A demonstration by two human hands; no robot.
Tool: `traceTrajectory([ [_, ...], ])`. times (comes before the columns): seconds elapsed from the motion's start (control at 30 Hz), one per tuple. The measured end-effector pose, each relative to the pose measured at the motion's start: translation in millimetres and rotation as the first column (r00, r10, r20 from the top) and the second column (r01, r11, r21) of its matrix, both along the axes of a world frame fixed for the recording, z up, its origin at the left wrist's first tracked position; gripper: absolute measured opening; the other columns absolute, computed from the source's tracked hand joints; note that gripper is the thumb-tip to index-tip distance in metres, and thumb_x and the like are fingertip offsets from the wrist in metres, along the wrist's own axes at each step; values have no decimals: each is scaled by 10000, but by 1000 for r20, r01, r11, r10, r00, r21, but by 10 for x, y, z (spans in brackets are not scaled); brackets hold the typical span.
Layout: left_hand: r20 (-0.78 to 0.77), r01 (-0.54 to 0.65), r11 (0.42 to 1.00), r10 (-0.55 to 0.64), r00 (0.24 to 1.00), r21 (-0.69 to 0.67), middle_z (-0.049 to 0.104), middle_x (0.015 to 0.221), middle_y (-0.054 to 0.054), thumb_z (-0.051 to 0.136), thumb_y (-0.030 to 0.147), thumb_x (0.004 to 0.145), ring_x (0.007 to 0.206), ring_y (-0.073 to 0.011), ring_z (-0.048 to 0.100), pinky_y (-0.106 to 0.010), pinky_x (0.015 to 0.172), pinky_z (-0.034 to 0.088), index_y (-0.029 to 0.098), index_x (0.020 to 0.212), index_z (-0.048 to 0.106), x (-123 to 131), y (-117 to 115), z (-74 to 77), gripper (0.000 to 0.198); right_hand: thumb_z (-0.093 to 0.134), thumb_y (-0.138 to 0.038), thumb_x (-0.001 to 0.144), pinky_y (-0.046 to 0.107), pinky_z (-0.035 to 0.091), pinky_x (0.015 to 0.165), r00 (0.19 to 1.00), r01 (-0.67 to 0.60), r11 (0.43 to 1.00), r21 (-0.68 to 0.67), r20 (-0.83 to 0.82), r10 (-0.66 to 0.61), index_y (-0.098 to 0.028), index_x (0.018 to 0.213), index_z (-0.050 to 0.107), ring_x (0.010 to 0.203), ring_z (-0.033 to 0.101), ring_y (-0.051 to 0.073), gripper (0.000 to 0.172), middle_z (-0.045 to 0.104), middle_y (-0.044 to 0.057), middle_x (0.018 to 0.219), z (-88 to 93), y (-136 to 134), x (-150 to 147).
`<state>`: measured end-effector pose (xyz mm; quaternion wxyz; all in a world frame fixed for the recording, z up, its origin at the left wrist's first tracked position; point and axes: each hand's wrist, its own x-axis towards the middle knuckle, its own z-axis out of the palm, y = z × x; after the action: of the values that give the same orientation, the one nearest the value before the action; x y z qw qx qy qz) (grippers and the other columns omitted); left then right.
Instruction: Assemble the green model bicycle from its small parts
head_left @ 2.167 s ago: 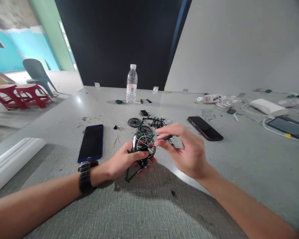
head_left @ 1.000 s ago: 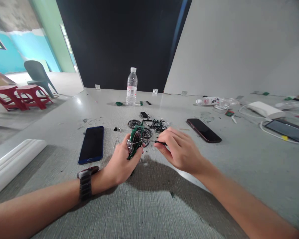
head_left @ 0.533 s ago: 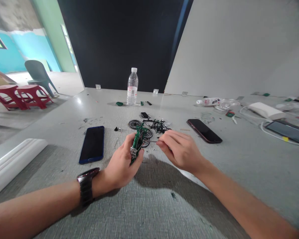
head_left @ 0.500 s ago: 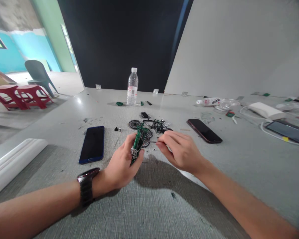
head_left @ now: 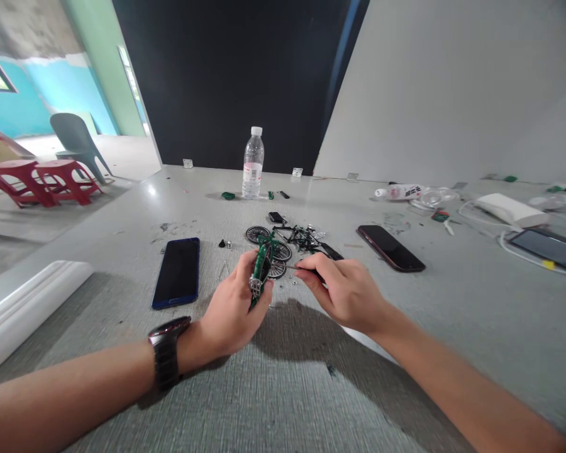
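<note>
My left hand (head_left: 233,308) is closed around a green model bicycle frame (head_left: 263,261), with a small silver rack at its near end. A pinch of my right hand (head_left: 344,286) holds a small screwdriver (head_left: 291,267), its thin metal shaft pointing left toward the frame. Whether the tip touches the frame I cannot tell. Just beyond my hands lie small spoked wheels (head_left: 258,234) and black and silver bicycle parts (head_left: 302,236). Tiny screws (head_left: 295,283) are scattered on the table between my hands.
A blue-edged phone (head_left: 176,274) lies left, a dark phone (head_left: 390,248) right. Behind stands a water bottle (head_left: 253,163). Small black and silver pieces (head_left: 222,243) sit left of the wheels. A white long object (head_left: 33,314) occupies the left edge; cables and a power bank (head_left: 514,209) lie right.
My right hand has lowered slightly, showing more of the screwdriver and the black part behind it. My left hand keeps its hold on the green frame. The view has shifted a little.
</note>
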<state>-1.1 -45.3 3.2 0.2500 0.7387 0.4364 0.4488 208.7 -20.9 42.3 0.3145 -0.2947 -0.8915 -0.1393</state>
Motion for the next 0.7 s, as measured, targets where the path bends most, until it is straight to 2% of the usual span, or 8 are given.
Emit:
traceTrajectory([
  [0.13,8,-4,1000,4,1000,11,647,1066,-103,509,223,931,909,-231,642,-444,850,514,211,1206,382,3,4,-11,303,465,-257,992,267,325,446,999,-12,1000,5,39,12,-176,1018,511,492,568,115,97,694,11,732,-24,8,-2],
  [0.27,9,-7,1000,7,1000,5,644,1082,-115,505,226,928,907,-235,638,-462,863,507,199,1196,394,6,5,4,290,448,-236,1003,261,315,441,997,-25,997,74,77,19,-180,995,513,478,568,116,86,672,-5,662,-49,24,6],
  [0.33,9,-3,1000,3,1000,-5,640,1108,-129,501,230,931,907,-238,636,-467,859,506,192,1196,394,8,4,13,289,452,-244,1008,259,318,445,998,-25,998,52,64,21,-176,985,514,473,562,114,95,661,-7,646,-54,22,6],
  [0.5,4,2,1000,-2,1000,22,633,1126,-130,498,213,929,1074,-281,606,-476,907,490,194,1207,398,4,11,15,296,432,-262,1020,246,308,450,998,-56,982,-182,-52,47,-175,973,509,470,504,96,126,624,-8,668,-38,-19,-24],
  [0.7,-82,-3,989,15,997,147,636,1078,-136,486,207,929,999,-279,618,-504,888,496,172,1256,378,-31,44,13,346,480,-270,995,232,297,445,956,-176,871,-459,-290,40,-194,933,513,467,396,77,104,500,-51,639,16,-77,-71],
])
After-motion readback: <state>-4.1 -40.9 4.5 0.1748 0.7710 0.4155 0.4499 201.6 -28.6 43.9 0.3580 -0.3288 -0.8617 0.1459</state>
